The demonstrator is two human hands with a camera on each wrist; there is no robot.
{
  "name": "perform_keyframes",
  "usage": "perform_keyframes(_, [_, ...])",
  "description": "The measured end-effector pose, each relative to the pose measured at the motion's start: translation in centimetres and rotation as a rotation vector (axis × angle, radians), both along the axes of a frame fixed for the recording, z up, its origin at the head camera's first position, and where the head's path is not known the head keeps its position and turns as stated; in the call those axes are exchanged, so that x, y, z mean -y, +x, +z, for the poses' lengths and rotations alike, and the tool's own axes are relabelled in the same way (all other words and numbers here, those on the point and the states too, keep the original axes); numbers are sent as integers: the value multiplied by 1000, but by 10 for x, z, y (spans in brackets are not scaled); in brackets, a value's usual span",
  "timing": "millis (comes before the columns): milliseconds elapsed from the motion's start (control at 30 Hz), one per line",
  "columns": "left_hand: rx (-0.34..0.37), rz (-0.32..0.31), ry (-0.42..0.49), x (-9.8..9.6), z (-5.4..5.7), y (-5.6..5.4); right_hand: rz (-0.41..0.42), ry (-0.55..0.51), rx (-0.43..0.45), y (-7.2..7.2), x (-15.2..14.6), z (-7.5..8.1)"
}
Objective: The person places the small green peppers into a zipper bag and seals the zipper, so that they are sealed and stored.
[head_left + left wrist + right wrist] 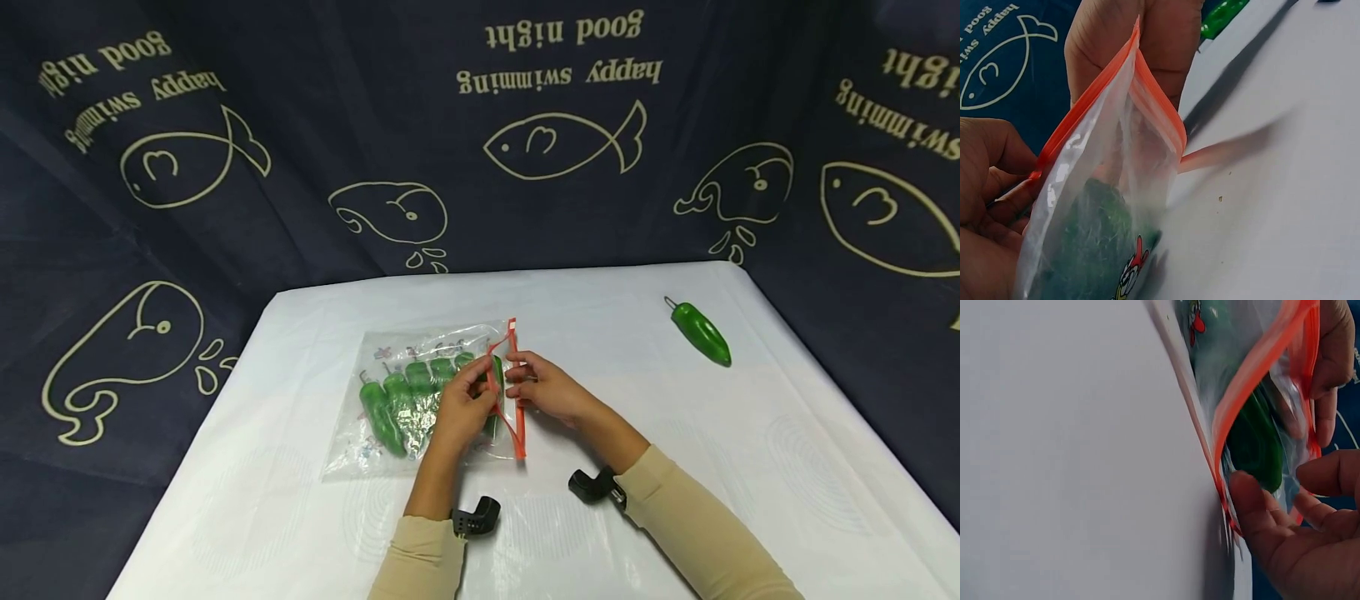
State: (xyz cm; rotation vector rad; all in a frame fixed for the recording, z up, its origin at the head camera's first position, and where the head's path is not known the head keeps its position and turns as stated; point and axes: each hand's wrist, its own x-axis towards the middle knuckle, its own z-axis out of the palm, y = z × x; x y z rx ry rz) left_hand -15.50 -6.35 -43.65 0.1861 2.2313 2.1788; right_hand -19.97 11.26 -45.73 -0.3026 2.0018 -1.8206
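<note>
A clear zip bag (348, 446) with an orange-edged mouth lies on the table, holding several green peppers (381, 417). At its mouth my left hand (461, 408) pinches the upper orange edge (1054, 147) between thumb and fingers, lifting it away from the lower one. My right hand (551, 387) is at the opening, fingers spread apart and the thumb (1249, 495) touching the lower edge. Just inside the mouth lies one pepper (1257, 444), close to the right fingertips but not gripped. Bag film partly blurs the peppers deeper in.
A single green pepper (701, 333) with a wire-like loop at its top lies at the table's back right. White cloth (262, 500) covers the table. A dark curtain (420, 75) printed with fish and whales hangs behind it and along the sides.
</note>
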Motion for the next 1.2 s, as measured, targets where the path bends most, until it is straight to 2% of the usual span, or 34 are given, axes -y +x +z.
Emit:
perform_keyframes(100, [0, 4, 4, -1, 11, 6, 2, 58, -66, -2, -6, 2])
perform_keyframes(267, [1, 11, 16, -1, 12, 6, -19, 138, -159, -10, -24, 7])
perform_keyframes(500, [-7, 8, 11, 0, 13, 6, -97, 309, -272, -17, -59, 15])
perform_keyframes(667, [6, 4, 21, 0, 12, 6, -137, 383, -317, -17, -84, 24])
perform_keyframes(933, [3, 0, -6, 1, 14, 7, -178, 439, -368, -15, -125, 29])
perform_keyframes(1200, [7, 1, -4, 1, 13, 7, -268, 525, -402, -13, -168, 38])
